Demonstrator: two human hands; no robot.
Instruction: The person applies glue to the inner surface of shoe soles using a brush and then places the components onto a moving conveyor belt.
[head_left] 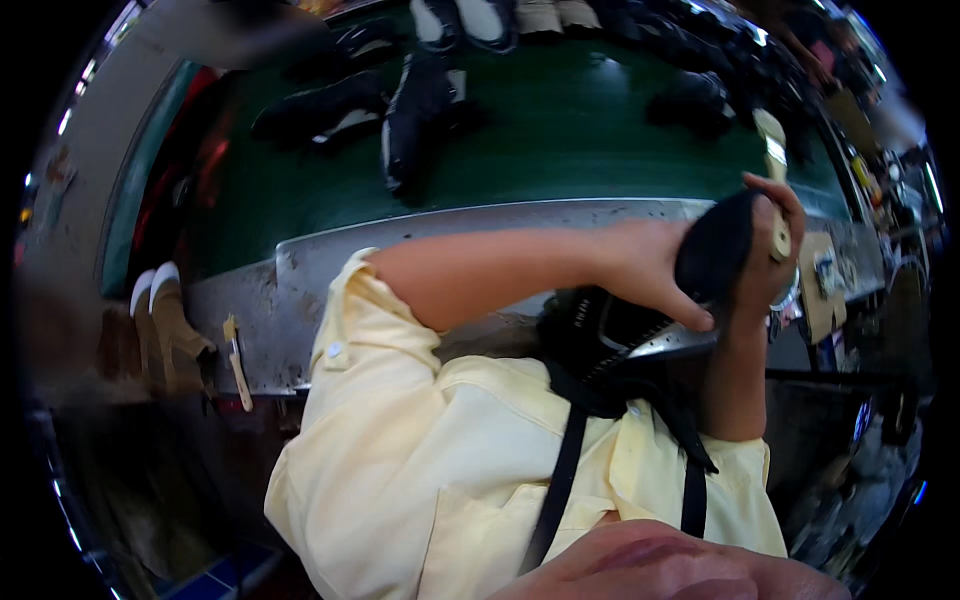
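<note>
Grips a pale-handled brush (774,152) in the closed right hand (760,280), with bristles pointing away from the body, and rests the same hand against the rounded end of a black shoe (713,248). Clasps that shoe with the left hand (645,262) too, with thumb stretched along it and fingertips hidden behind. Probably amounts to steadying or turning the shoe rather than brushing, given bristles clear of it; likely calls next for a firm left hold and a freed right hand to bring the bristles round. Slants the shoe's long axis from near left to far right, with the rounded end toward the bench's far right corner; cannot tell toe from heel. Holds it over the right half of the metal bench (245,305). Farther out, shows a second brush (240,372) reaching the near edge toward the left end, beside tan boots (175,315), and, past the far edge, a green belt (560,165) bearing dark shoes (415,110).
</note>
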